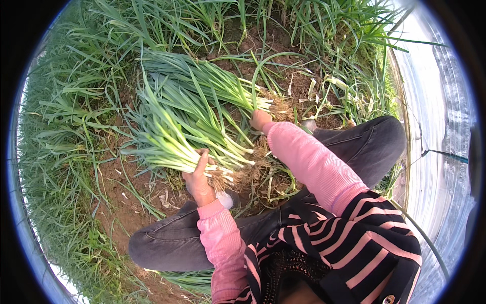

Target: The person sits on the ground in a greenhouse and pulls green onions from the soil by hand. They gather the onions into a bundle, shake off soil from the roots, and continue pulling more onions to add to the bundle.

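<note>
My left hand [200, 181] grips the white lower stalks of a bunch of leek-like allium plants [172, 146], just above their roots [217, 178]. The leaves fan out to the upper left. My right hand [261, 120] is closed around a long green leaf or stalk [254, 91] that arches up and to the right. The fingers partly hide where it is held. Between and beyond my hands, more pulled plants [205, 81] lie in a heap on the soil, with brown fibrous roots [280, 106] towards the right.
Growing allium plants [72, 98] stand thick on the left and along the top. Loose leaves and peeled scraps [334, 95] litter the reddish soil [125, 190]. My bent legs [171, 239] lie close below the heap. Clear plastic sheeting [436, 125] forms a wall at the right.
</note>
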A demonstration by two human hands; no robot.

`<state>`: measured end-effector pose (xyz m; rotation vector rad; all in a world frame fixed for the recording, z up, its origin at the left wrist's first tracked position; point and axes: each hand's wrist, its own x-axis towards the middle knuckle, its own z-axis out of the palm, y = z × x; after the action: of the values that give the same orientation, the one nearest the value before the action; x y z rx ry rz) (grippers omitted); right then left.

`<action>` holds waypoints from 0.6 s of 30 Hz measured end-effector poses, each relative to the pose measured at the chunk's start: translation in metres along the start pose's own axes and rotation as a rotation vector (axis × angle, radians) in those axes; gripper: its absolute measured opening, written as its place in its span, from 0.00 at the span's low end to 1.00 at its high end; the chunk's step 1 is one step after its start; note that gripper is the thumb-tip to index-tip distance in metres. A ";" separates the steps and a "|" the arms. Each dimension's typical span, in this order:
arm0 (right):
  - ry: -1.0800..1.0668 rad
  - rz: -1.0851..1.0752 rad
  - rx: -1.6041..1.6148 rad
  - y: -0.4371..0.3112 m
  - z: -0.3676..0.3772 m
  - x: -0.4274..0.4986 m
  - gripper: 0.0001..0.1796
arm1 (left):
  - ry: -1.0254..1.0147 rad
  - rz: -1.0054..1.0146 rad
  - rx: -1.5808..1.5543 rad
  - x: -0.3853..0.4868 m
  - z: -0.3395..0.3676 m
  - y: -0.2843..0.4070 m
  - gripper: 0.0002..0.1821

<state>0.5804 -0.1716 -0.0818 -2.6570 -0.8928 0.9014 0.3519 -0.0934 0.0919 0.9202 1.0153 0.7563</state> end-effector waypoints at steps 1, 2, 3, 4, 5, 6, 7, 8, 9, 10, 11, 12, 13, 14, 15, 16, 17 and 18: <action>-0.024 -0.005 0.290 0.002 -0.009 0.001 0.13 | -0.013 -0.011 0.061 0.001 -0.001 -0.006 0.07; -0.097 -0.027 0.441 -0.001 -0.015 -0.002 0.12 | -0.033 -0.050 0.013 0.002 -0.002 -0.014 0.06; -0.148 -0.023 0.563 -0.001 -0.025 -0.008 0.13 | -0.026 -0.082 0.007 0.004 -0.001 -0.023 0.07; -0.301 0.002 0.754 -0.004 -0.032 -0.017 0.14 | -0.004 -0.165 0.032 0.007 0.001 -0.032 0.08; -0.469 0.067 0.929 -0.009 -0.039 -0.027 0.16 | -0.006 -0.224 -0.005 0.008 0.003 -0.042 0.09; -0.562 0.138 0.960 -0.014 -0.047 -0.039 0.14 | -0.052 -0.263 -0.005 0.009 0.004 -0.051 0.10; -0.573 0.033 0.969 -0.022 -0.049 -0.055 0.13 | -0.016 -0.312 0.068 0.010 0.006 -0.060 0.13; -0.557 -0.081 0.879 -0.029 -0.051 -0.071 0.13 | 0.009 -0.366 0.081 0.012 0.008 -0.068 0.15; -0.514 -0.237 0.822 -0.035 -0.051 -0.087 0.13 | 0.025 -0.285 0.127 0.011 0.008 -0.075 0.19; -0.497 -0.323 0.758 -0.041 -0.047 -0.101 0.13 | 0.070 -0.289 0.112 0.012 0.006 -0.080 0.21; -0.454 -0.453 0.724 -0.046 -0.043 -0.113 0.14 | 0.108 -0.333 0.103 0.013 0.005 -0.083 0.22; -0.434 -0.472 0.731 -0.048 -0.039 -0.121 0.12 | 0.076 -0.365 0.054 0.014 0.002 -0.086 0.23; -0.503 -0.364 0.899 -0.047 -0.035 -0.128 0.12 | 0.032 -0.403 0.000 0.015 -0.002 -0.086 0.23; -0.511 -0.263 0.946 -0.048 -0.032 -0.131 0.12 | 0.029 -0.432 -0.048 0.015 -0.005 -0.087 0.24; -0.545 -0.169 0.973 -0.046 -0.030 -0.131 0.13 | -0.024 -0.412 -0.051 0.014 -0.007 -0.088 0.24; -0.541 -0.208 0.974 -0.044 -0.028 -0.131 0.13 | -0.040 -0.382 -0.046 0.014 -0.008 -0.089 0.24; -0.538 -0.209 0.940 -0.042 -0.027 -0.129 0.13 | -0.069 -0.386 -0.034 0.013 -0.009 -0.091 0.25; -0.498 -0.167 0.879 -0.041 -0.028 -0.128 0.14 | -0.082 -0.367 0.013 0.011 -0.010 -0.093 0.24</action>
<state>0.4966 -0.2161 0.0173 -1.6193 -0.5779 1.5035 0.3562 -0.1201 0.0021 0.7414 1.0792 0.4020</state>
